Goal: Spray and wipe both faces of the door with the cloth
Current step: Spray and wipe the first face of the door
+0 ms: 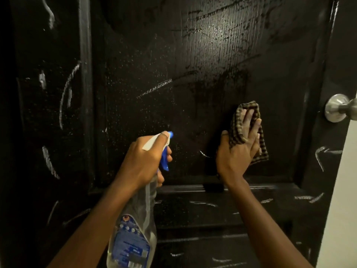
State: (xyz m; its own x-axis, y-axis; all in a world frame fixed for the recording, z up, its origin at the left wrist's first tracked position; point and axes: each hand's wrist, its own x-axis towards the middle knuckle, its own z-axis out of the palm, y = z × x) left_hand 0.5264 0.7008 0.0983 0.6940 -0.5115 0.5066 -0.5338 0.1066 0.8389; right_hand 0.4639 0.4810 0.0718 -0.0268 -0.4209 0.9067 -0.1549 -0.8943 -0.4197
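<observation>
A black panelled door (pixel 193 64) fills the view, speckled with spray droplets and streaked with white chalk-like marks. My left hand (pixel 143 161) grips the neck of a clear spray bottle (pixel 135 229) with a blue label and blue trigger, its nozzle aimed at the door. My right hand (pixel 237 151) presses a brown checked cloth (pixel 243 124) flat against the recessed panel, fingers straight on the cloth and the thumb hooked round its left edge.
A silver round door knob (pixel 340 110) sticks out at the right edge. A pale wall (pixel 343 190) shows past the door's right edge. The door's raised left stile (pixel 85 93) runs vertically; white marks cover the lower rail.
</observation>
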